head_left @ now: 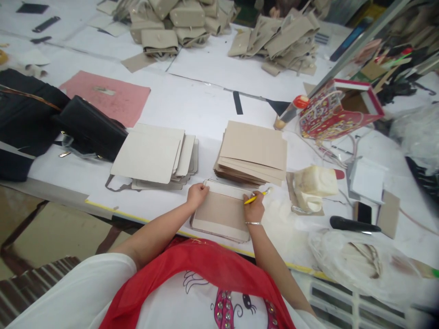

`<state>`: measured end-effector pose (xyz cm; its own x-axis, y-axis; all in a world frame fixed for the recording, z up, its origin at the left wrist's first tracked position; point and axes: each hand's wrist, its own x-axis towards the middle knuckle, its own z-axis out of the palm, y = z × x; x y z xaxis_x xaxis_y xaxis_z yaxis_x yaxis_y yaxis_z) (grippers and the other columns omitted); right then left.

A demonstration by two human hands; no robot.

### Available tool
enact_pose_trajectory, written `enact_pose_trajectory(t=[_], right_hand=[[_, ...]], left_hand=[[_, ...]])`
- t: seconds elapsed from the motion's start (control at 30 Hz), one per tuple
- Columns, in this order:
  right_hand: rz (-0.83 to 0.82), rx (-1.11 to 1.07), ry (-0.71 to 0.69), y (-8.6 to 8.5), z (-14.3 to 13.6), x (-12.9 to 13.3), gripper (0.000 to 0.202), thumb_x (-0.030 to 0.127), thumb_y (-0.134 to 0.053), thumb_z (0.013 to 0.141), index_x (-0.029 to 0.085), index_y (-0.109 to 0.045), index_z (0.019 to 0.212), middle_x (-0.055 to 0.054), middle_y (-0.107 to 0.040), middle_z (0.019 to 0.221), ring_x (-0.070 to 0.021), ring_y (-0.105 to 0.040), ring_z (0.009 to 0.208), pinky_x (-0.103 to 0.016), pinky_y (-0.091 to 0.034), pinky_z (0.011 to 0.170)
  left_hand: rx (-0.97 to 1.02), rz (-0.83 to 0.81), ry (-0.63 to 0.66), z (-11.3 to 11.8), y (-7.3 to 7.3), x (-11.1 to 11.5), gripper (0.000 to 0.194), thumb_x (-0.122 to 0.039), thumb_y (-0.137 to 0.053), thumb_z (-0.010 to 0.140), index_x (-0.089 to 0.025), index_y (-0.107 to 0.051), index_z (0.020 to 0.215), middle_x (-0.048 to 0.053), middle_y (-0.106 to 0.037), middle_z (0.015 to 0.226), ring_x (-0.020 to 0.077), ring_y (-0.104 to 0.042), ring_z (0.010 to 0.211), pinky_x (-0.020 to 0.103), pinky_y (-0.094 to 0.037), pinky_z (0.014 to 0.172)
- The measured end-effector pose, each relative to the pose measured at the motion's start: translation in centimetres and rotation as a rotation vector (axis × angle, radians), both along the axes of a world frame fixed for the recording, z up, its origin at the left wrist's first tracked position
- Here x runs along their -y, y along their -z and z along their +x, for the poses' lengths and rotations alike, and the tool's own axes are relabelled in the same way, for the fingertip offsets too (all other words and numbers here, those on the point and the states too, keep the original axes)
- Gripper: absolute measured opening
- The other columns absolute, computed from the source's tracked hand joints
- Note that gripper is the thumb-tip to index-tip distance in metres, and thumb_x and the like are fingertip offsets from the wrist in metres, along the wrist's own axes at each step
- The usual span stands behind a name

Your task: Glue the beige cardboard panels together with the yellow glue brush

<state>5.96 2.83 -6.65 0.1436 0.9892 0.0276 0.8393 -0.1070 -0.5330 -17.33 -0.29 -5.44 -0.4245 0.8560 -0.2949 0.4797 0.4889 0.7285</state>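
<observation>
In front of me lies a low stack of beige panels (pixel 221 211), with a paler strip along the far edge of the top one. My left hand (pixel 198 195) is closed, its fingertips pinching the far left corner of that top panel. At the far right corner rests my right hand (pixel 254 209), its fingers closed round a slim yellow stick (pixel 252 200) with a whitish tip pointing right. Just beyond the panels stands a taller stack of tan sheets (pixel 255 146). To its left is a stack of pale grey-white panels (pixel 151 153).
Right of my hands sit a crusted cream-coloured container (pixel 317 183), a black-handled tool (pixel 353 224) and a plastic bag (pixel 363 265). A red patterned paper bag (pixel 339 112) stands farther back. Left are a black bag (pixel 92 125) and pink sheet (pixel 120 98); beige pieces (pixel 187 16) are heaped behind.
</observation>
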Motion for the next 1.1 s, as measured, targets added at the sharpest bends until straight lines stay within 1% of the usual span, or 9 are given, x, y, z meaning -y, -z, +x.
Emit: enact_pose_trajectory(t=[0.27, 0.4, 0.5, 0.63, 0.83, 0.97, 1.1], right_hand=[[0.002, 0.012, 0.004, 0.3, 0.0, 0.1, 0.037, 0.041, -0.046, 0.082, 0.017, -0.043, 0.109, -0.003, -0.061, 0.077, -0.0155, -0.055, 0.063, -0.023, -0.035, 0.058], [0.011, -0.018, -0.002, 0.6, 0.0, 0.2, 0.034, 0.039, -0.042, 0.084, 0.017, -0.042, 0.109, -0.002, -0.060, 0.077, -0.0149, -0.056, 0.067, -0.023, -0.037, 0.060], [0.005, -0.015, 0.020, 0.5, 0.0, 0.3, 0.033, 0.038, -0.042, 0.084, 0.017, -0.042, 0.109, -0.003, -0.061, 0.079, -0.0155, -0.057, 0.070, -0.023, -0.038, 0.062], [0.021, -0.049, 0.027, 0.2, 0.0, 0.4, 0.031, 0.037, -0.043, 0.084, 0.017, -0.042, 0.108, -0.003, -0.062, 0.080, -0.0157, -0.058, 0.071, -0.024, -0.039, 0.064], [0.053, -0.092, 0.054, 0.6, 0.0, 0.5, 0.030, 0.038, -0.042, 0.085, 0.017, -0.042, 0.106, -0.003, -0.062, 0.081, -0.0152, -0.058, 0.072, -0.023, -0.039, 0.064], [0.038, -0.067, 0.049, 0.7, 0.0, 0.3, 0.031, 0.038, -0.043, 0.084, 0.017, -0.042, 0.107, -0.002, -0.062, 0.078, -0.0152, -0.058, 0.070, -0.023, -0.038, 0.063], [0.042, -0.015, 0.015, 0.8, 0.0, 0.1, 0.032, 0.036, -0.044, 0.083, 0.016, -0.044, 0.109, -0.003, -0.062, 0.078, -0.0155, -0.057, 0.069, -0.024, -0.038, 0.062]], left_hand=[[-0.065, -0.025, 0.042, 0.0, 0.5, 0.0, 0.029, -0.038, -0.049, 0.074, -0.016, -0.058, 0.058, 0.001, -0.056, 0.056, 0.0140, -0.048, 0.057, 0.023, -0.030, 0.054], [-0.101, -0.027, 0.072, 0.0, 0.7, 0.0, 0.031, -0.041, -0.046, 0.075, -0.017, -0.057, 0.058, 0.001, -0.056, 0.056, 0.0151, -0.048, 0.058, 0.024, -0.029, 0.054], [-0.116, -0.024, 0.085, 0.0, 0.8, 0.0, 0.031, -0.041, -0.046, 0.074, -0.017, -0.056, 0.057, 0.001, -0.055, 0.056, 0.0153, -0.048, 0.058, 0.025, -0.028, 0.054], [-0.130, -0.023, 0.087, 0.1, 0.9, 0.0, 0.030, -0.040, -0.045, 0.075, -0.018, -0.057, 0.058, 0.002, -0.057, 0.058, 0.0155, -0.048, 0.060, 0.025, -0.029, 0.055], [-0.147, -0.006, 0.103, 0.2, 1.0, 0.1, 0.032, -0.041, -0.044, 0.076, -0.017, -0.058, 0.060, 0.002, -0.057, 0.058, 0.0160, -0.049, 0.059, 0.025, -0.029, 0.056], [-0.165, -0.002, 0.113, 0.2, 1.1, 0.1, 0.031, -0.039, -0.045, 0.076, -0.017, -0.058, 0.059, 0.003, -0.058, 0.059, 0.0163, -0.049, 0.059, 0.026, -0.029, 0.056], [-0.192, -0.023, 0.115, 0.4, 0.8, 0.1, 0.030, -0.037, -0.044, 0.078, -0.017, -0.060, 0.062, 0.004, -0.061, 0.063, 0.0170, -0.052, 0.062, 0.026, -0.031, 0.058]])
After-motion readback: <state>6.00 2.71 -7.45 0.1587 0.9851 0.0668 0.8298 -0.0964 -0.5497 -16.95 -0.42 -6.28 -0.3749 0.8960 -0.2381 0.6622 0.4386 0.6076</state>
